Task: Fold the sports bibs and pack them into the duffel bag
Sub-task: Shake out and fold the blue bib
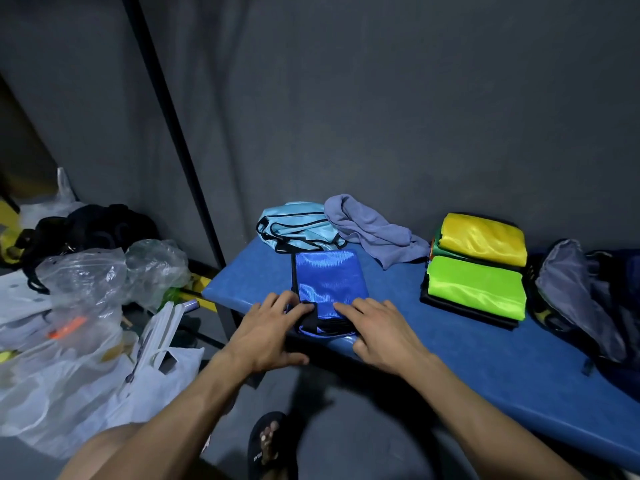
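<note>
A royal blue bib [329, 282] lies folded on the blue bench [450, 348], its black-trimmed end toward me. My left hand [273, 330] presses its near left corner with straight fingers. My right hand [381, 330] lies flat on its near right edge. Behind it sit a crumpled light blue bib [298, 225] and a lavender cloth [370, 226]. To the right is a stack of folded bibs, yellow [481, 237] at the back and lime green [476, 285] in front, over dark ones. The duffel bag [588, 296], grey and dark, stands at the bench's right end.
Plastic bags [83, 306] and a black bag [93, 226] are heaped on the left, below bench level. A dark grey wall rises close behind the bench. My sandalled foot [270, 445] is on the floor in front.
</note>
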`<control>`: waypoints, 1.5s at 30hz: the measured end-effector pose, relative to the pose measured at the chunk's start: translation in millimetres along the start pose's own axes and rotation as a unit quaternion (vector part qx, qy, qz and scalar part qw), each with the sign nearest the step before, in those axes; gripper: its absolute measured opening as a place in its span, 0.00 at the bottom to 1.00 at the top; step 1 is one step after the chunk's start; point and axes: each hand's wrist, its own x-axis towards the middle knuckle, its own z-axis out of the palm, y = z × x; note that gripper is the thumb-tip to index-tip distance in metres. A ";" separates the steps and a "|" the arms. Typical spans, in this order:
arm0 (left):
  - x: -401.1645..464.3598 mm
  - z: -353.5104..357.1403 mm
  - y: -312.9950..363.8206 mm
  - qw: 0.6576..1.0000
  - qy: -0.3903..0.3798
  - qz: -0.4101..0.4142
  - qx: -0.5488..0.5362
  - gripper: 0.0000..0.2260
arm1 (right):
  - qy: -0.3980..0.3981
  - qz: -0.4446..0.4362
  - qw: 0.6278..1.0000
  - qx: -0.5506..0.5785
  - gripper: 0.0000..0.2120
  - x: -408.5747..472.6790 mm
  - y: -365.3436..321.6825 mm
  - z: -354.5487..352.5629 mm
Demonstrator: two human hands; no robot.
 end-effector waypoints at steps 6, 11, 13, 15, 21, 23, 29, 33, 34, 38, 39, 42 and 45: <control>4.1 12.8 2.9 0.992 0.123 0.013 0.004 0.21 | -0.010 0.015 1.000 0.000 0.35 0.9 -9.8 -8.1; 9.6 -9.9 -6.1 0.990 0.063 0.064 -0.111 0.15 | -0.012 0.015 1.000 -0.016 0.35 -8.7 -15.7 -14.2; 12.0 -16.1 -13.6 0.983 0.000 0.070 -0.167 0.17 | -0.011 0.013 1.000 -0.008 0.34 -17.7 -16.4 -15.1; 11.6 -18.8 -17.4 0.978 -0.026 0.090 -0.189 0.18 | -0.010 0.013 1.000 0.005 0.32 -26.9 -17.3 -14.3; 9.3 -11.5 -11.2 0.966 -0.021 0.080 -0.245 0.11 | -0.004 0.040 0.990 0.133 0.28 -36.8 -11.4 -10.0; 9.7 -6.8 -9.7 0.957 -0.001 0.048 -0.286 0.06 | 0.022 0.066 0.971 0.228 0.25 -35.6 -9.2 -12.2; 21.9 7.8 -6.7 0.923 0.030 -0.052 -0.381 0.20 | 0.080 0.195 0.860 0.464 0.17 -13.3 2.2 -26.4; 43.4 3.4 -6.0 0.885 -0.013 -0.182 -0.429 0.26 | 0.071 0.273 0.822 0.495 0.12 19.5 14.2 -36.3; 49.7 1.1 -4.7 0.883 -0.016 -0.204 -0.422 0.24 | 0.069 0.289 0.820 0.490 0.11 28.5 17.2 -36.2; 74.7 -2.9 -3.9 0.888 -0.032 -0.259 -0.379 0.24 | 0.049 0.329 0.826 0.454 0.10 58.6 25.2 -30.3; 79.4 -3.2 -4.1 0.890 -0.039 -0.269 -0.365 0.24 | 0.041 0.336 0.834 0.435 0.10 64.2 26.7 -27.5; 88.2 -1.3 -4.9 0.905 -0.051 -0.279 -0.316 0.25 | 0.031 0.354 0.852 0.385 0.13 74.0 29.0 -19.9; 93.9 2.9 -4.9 0.915 -0.053 -0.285 -0.281 0.26 | 0.020 0.359 0.885 0.296 0.14 77.4 29.0 -15.2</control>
